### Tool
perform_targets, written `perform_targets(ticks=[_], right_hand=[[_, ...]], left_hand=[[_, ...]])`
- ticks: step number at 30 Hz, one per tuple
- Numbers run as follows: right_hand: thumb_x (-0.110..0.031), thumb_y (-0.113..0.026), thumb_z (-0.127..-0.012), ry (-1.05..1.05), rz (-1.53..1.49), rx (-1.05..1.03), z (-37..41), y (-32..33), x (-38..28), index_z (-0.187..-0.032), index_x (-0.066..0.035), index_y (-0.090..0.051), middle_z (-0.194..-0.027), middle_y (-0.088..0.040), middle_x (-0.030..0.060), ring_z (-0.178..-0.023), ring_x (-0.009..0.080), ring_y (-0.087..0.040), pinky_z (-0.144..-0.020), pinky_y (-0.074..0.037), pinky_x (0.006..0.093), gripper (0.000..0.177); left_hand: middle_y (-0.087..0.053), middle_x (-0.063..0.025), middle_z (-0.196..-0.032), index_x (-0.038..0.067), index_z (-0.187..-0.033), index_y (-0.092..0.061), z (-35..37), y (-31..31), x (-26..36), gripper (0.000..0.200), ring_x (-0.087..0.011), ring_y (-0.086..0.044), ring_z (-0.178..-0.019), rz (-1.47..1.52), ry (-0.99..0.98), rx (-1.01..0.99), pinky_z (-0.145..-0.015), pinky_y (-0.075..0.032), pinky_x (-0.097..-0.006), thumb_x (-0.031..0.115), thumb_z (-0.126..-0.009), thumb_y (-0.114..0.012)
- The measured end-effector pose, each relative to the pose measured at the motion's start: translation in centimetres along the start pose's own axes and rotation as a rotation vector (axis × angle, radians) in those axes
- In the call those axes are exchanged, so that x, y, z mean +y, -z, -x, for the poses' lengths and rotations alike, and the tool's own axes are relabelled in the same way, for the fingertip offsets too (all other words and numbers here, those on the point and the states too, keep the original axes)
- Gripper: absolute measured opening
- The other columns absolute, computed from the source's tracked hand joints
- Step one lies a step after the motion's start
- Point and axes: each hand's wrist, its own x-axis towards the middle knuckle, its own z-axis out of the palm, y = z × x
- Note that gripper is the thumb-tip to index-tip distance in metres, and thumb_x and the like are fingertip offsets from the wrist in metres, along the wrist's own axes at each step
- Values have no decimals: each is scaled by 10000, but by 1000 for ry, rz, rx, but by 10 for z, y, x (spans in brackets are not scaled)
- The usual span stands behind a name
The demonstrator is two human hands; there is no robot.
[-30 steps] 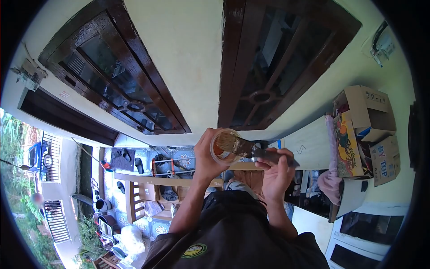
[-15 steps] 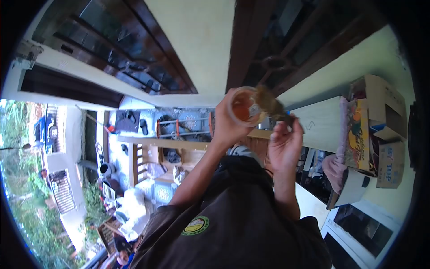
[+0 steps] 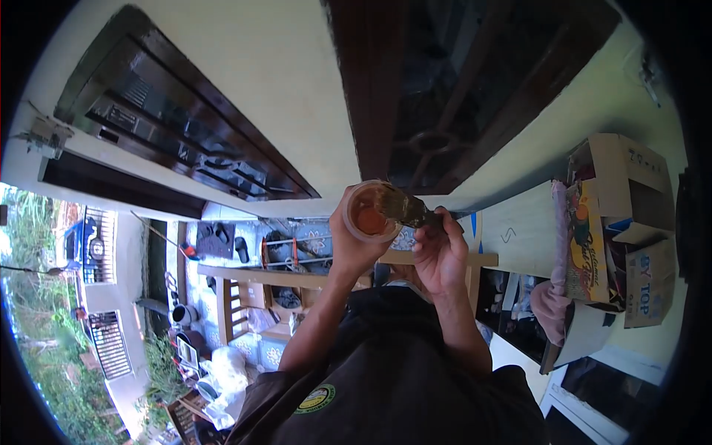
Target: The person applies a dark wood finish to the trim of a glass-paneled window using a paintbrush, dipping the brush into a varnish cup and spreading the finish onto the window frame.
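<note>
**Brush resting in a cup of amber liquid**

The left hand (image 3: 347, 251) is raised in front of the dark shirt (image 3: 400, 371). Its fingers are curled closed around the wall of a small clear plastic cup (image 3: 368, 216) that holds amber-brown liquid. Just to the right, the right hand (image 3: 439, 256) is closed tightly on the dark handle of a flat tan-bristled paintbrush (image 3: 404, 206). The bristles lie over the cup's rim and into its mouth. Beyond the cup is a glossy dark brown wooden window frame (image 3: 371, 104), set in a cream plaster wall (image 3: 274, 81). A second dark window frame (image 3: 185, 141) lies to the left. At the far right, open brown cardboard boxes (image 3: 619, 174) are stacked together.
</note>
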Motion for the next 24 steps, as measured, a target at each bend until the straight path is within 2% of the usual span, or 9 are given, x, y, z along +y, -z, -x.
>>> perform_targets(ticks=[3, 10, 12, 13, 16, 17, 19, 23, 24], right_hand=[[-267, -512, -983, 130, 16, -105, -9, -6, -3, -1241, -80, -522, -990, -686, 176, -805, 220, -700, -675, -602, 336, 319], [-181, -548, -964, 373, 33, -193, -56, -39, -27, -1252, -41, -522, -967, -687, 170, -791, 224, -700, -662, -600, 320, 321], [-92, -599, -926, 784, 488, -82, -79, -50, -32, -1203, 5, -555, -948, -687, 170, -784, 230, -703, -669, -596, 297, 297], [-38, -643, -887, 869, 597, 20, -88, -61, -33, -1129, 50, -594, -938, -687, 165, -784, 238, -705, -704, -590, 288, 262], [-25, -676, -861, 1150, 826, -90, -127, -74, -37, -1064, 41, -636, -951, -694, 157, -831, 239, -706, -734, -575, 290, 217], [-25, -676, -861, 1155, 820, -83, -139, -76, -41, -1064, 41, -636, -951, -694, 157, -831, 239, -706, -734, -575, 290, 217], [-11, -702, -834, 1482, 1056, -152, -162, -81, -46, -1022, 21, -664, -951, -699, 151, -870, 234, -702, -748, -557, 288, 195], [-9, -726, -809, 1535, 1048, -146, -180, -96, -47, -997, -3, -677, -954, -698, 155, -895, 243, -697, -753, -546, 289, 194], [-10, -700, -835, 1634, 1079, -152, -183, -100, -48, -1017, 20, -657, -961, -689, 157, -876, 228, -696, -745, -552, 280, 189]], left_hand=[[-627, -72, -990, 5, -1089, -568, -11, -7, 4, 496, -146, -617, -890, 41, 52, 60, -812, -490, -270, 20, -640, -777], [-585, -59, -971, -1, -1089, -533, -17, -10, 12, 510, -117, -593, -890, -132, -15, 68, -804, -493, -251, -14, -663, -814], [-585, -60, -966, 9, -1077, -537, -7, -5, 8, 514, -127, -592, -884, -172, -26, 50, -806, -491, -258, 6, -652, -827], [-588, -59, -964, 16, -1067, -542, 0, -1, 5, 515, -131, -592, -880, -217, -33, 38, -807, -492, -264, 26, -645, -837], [-598, -61, -955, 33, -1034, -556, 18, 6, 4, 508, -143, -593, -879, -300, 10, 10, -815, -491, -283, 82, -629, -860], [-601, -61, -952, 34, -1024, -561, 23, 8, -1, 500, -141, -594, -884, -281, 78, 24, -818, -490, -283, 90, -629, -862], [-597, -66, -976, 31, -1046, -551, 30, 14, -11, 503, -142, -597, -902, -276, 170, 33, -825, -493, -284, 71, -645, -851], [-585, -68, -1002, 26, -1087, -526, 34, 16, -20, 509, -148, -596, -912, -252, 141, 63, -821, -501, -287, 31, -674, -822], [-601, -64, -979, 26, -1074, -543, 33, 14, -17, 508, -152, -605, -896, -199, 164, 111, -824, -497, -290, 66, -658, -833]])
